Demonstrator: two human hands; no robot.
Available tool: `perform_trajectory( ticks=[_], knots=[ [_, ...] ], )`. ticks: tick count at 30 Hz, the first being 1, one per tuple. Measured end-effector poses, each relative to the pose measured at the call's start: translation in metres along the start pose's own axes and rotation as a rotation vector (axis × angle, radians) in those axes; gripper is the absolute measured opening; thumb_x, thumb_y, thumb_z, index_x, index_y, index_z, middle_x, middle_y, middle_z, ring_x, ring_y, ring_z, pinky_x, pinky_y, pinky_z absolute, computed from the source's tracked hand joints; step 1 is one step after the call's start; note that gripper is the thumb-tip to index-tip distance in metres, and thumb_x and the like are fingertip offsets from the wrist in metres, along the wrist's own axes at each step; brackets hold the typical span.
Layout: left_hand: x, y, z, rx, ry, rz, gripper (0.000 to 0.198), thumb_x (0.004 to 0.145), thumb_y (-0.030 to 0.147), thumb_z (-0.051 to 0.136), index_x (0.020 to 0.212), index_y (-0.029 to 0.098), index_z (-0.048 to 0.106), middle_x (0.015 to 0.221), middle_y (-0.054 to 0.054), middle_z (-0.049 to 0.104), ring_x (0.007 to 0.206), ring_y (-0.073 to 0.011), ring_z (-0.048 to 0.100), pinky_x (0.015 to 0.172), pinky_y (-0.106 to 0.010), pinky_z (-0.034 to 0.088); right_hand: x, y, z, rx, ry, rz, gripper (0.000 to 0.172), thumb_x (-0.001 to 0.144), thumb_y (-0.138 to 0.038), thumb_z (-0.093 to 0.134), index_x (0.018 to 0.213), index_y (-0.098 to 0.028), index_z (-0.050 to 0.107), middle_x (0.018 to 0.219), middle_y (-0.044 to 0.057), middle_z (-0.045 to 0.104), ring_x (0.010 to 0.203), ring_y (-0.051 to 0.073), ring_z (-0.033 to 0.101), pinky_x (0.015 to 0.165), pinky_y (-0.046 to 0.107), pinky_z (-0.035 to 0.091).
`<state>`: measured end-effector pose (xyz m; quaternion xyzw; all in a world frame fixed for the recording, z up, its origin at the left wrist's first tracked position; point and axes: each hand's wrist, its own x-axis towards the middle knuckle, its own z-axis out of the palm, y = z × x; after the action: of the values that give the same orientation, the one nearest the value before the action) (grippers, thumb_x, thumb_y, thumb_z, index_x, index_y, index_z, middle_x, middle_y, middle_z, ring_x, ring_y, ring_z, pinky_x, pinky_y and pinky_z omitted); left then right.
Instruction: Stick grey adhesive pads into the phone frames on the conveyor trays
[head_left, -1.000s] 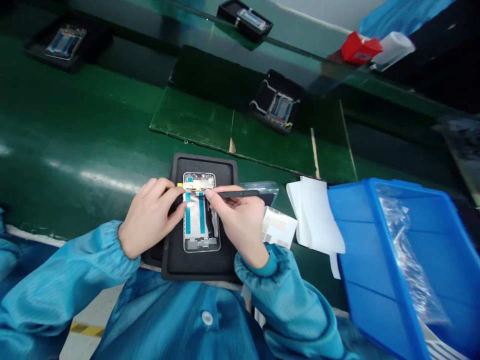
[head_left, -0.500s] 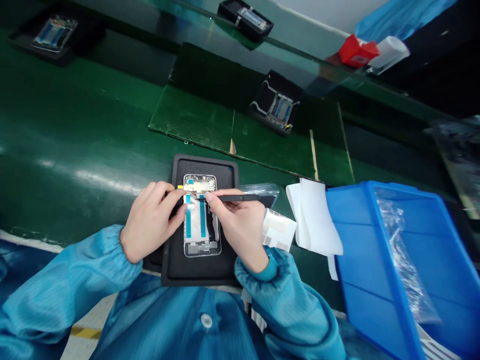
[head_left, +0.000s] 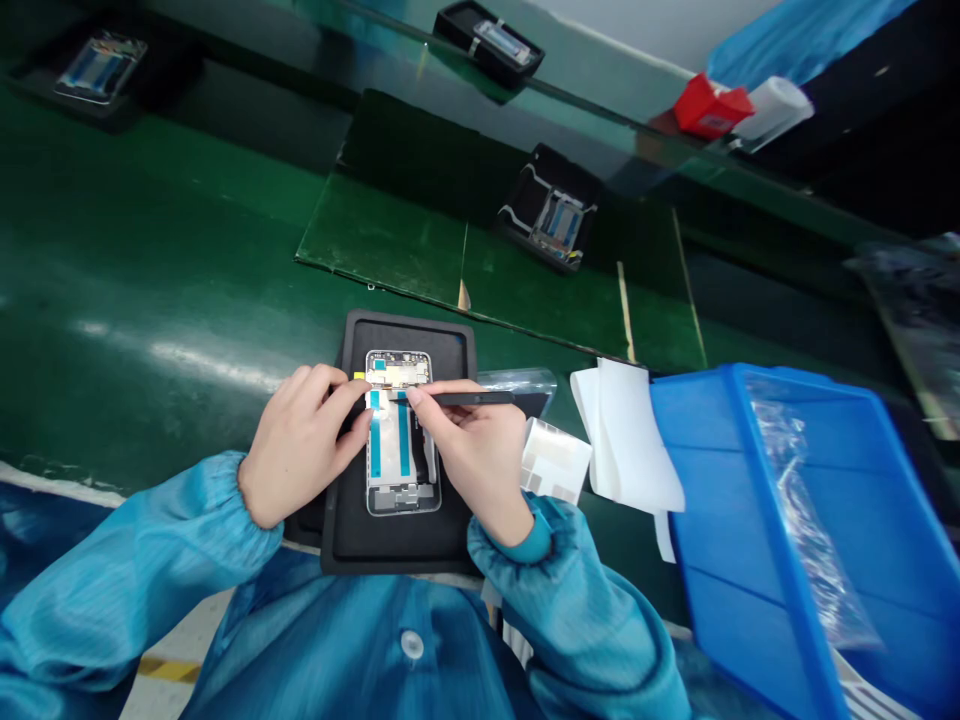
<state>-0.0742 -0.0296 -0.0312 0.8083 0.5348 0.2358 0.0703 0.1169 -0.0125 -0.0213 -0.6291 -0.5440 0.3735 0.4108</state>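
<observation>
Little had moved: the right hand (head_left: 484, 445) pinched a slim black rod-like tool (head_left: 472, 398), best kept light over the silver rectangular opened phone (head_left: 389, 445); the left hand's (head_left: 296, 440) hold was unclear.

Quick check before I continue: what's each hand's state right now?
Left hand: at left edge of opened phone; grip cannot be told.
Right hand: closed, holding slim black tool.

Readable text: none | red box (head_left: 711, 106): pale marking too blurred to read
</observation>
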Motion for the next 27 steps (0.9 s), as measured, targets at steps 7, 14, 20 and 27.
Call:
perform_trajectory(
  ticks=[7,14,20,27],
  knots=[
    [0.0,-0.001,-0.002,0.023,-0.012,0.016,0.023,0.096,0.027,0.053,0.113,0.015,0.065,0.098,-0.01,0.06,0.088,-0.0244,0.055,0.076,-0.039,0.048,0.0,0.003,0.0,-0.013,-0.013,-0.014,0.014,0.08,-0.033,0.078,0.08,-0.019,0.076,0.078,0.004,0.077,0.065,0.018,0.071,0.058,0.026,0.057],
    [0.004,0.002,-0.012,0.197,-0.115,0.176,0.031,0.098,0.031,0.053,0.125,0.023,0.065,0.118,-0.012,0.063,0.106,-0.0309,0.055,0.08,-0.043,0.046,0.0,0.001,-0.001,-0.03,-0.029,-0.037,0.014,0.081,-0.033,0.076,0.08,-0.019,0.076,0.077,0.004,0.077,0.061,0.017,0.07,0.056,0.026,0.055],
    [0.01,0.006,-0.018,0.206,-0.183,0.224,0.031,0.099,0.025,0.049,0.125,0.022,0.066,0.128,-0.013,0.063,0.117,-0.0328,0.055,0.089,-0.048,0.048,-0.002,-0.001,-0.008,-0.067,0.02,-0.053,0.014,0.081,-0.034,0.076,0.081,-0.02,0.076,0.08,0.004,0.078,0.068,0.018,0.072,0.063,0.028,0.058],
    [0.011,-0.001,-0.018,0.225,-0.233,0.276,0.034,0.098,0.023,0.05,0.13,0.024,0.062,0.128,-0.015,0.059,0.118,-0.0342,0.053,0.094,-0.05,0.05,-0.009,0.001,-0.03,-0.03,0.102,-0.031,0.013,0.079,-0.033,0.08,0.081,-0.02,0.076,0.08,0.004,0.077,0.071,0.02,0.072,0.067,0.031,0.061]
  ],
)
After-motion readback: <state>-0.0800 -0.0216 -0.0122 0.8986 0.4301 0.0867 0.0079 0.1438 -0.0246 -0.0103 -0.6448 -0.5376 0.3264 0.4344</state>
